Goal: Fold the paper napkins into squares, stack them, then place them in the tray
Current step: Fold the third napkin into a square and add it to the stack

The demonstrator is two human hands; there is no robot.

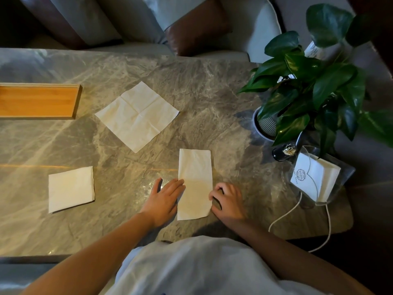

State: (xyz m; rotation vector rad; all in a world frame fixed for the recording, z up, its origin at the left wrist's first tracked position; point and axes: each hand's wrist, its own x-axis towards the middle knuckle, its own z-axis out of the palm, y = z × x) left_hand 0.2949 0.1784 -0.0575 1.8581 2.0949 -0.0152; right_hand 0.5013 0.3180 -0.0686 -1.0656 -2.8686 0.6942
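A white napkin folded in half into a long rectangle (195, 179) lies on the marble table in front of me. My left hand (164, 198) rests flat along its left edge, fingers apart. My right hand (227, 199) is curled at its right edge, fingertips touching the paper. An unfolded napkin (137, 114) lies further back, turned like a diamond. To the left, one napkin folded into a square (71, 189) lies alone. The wooden tray (36, 101) sits at the far left with nothing visible in it.
A potted plant (308, 92) stands at the right, with a small dark toothpick holder (284, 153) in front of it. A clear holder with packaged napkins (314, 179) and a white cord (291, 211) lie near the right edge. Sofa cushions sit behind the table.
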